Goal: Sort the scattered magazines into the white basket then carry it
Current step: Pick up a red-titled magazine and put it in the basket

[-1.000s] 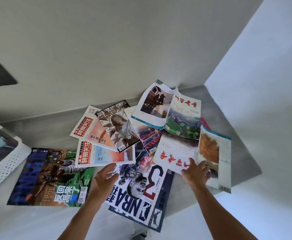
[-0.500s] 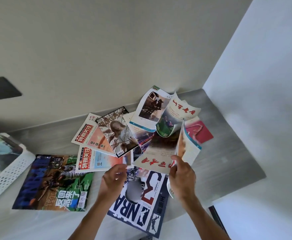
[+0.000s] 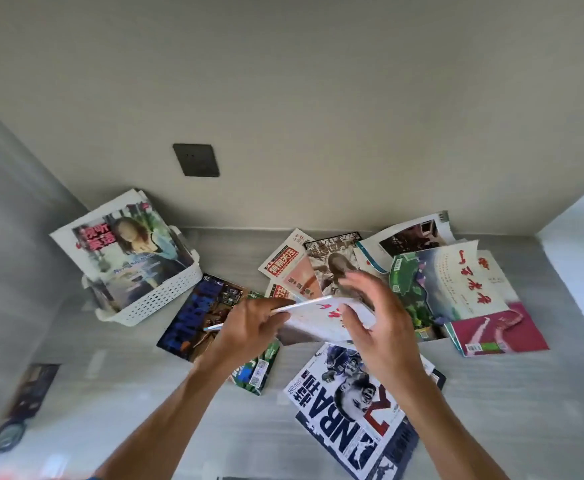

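Observation:
My left hand pinches the edge of a thin white magazine with red characters, held above the table. My right hand hovers over that magazine's right side with fingers spread; whether it touches it I cannot tell. The white perforated basket stands at the left with several magazines upright in it, a cover with a woman in front. Scattered on the grey table lie an NBA magazine, a dark basketball magazine, a red-and-white one, a green-and-white one and several others.
A dark wall socket sits on the beige wall behind. A white wall or panel bounds the table at the right, a grey panel at the left. A dark object lies at the table's near left.
The view has swung left, bringing the basket fully in. The white magazine with red characters has been lifted off the pile; my left hand now grips it and my right hand has opened.

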Tool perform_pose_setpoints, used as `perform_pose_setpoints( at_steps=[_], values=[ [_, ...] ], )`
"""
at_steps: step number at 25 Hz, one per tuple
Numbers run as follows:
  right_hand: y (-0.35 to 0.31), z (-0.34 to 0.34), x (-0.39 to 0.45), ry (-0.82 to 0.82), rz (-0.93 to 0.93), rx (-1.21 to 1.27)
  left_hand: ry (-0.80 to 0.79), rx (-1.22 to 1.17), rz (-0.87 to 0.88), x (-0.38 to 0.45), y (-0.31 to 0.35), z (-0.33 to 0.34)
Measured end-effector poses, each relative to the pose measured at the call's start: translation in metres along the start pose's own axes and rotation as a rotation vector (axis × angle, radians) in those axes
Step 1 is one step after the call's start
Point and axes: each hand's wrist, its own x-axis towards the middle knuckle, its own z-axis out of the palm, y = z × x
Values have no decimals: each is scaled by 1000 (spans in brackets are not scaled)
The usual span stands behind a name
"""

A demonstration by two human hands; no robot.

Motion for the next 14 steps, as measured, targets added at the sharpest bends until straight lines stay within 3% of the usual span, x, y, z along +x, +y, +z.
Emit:
perform_pose_setpoints(
  at_steps=[2, 5, 7, 9, 14],
  values=[
    [1, 20, 5, 18, 222, 25, 147, -323, -189, -26, -24, -23],
    [-8, 60, -10, -167, 597, 646, 301, -753, -359, -72, -64, -53],
    [-22, 95, -23, -298, 735, 834, 307, -872, -421, -103, -91, -68],
    [-33, 129, -34, -416, 723, 707, 308, -852, -480, -123, -109, -82],
    [-60, 203, -56, -508, 759, 478, 522, -398, -646, -153, -162, -105]
  ],
)
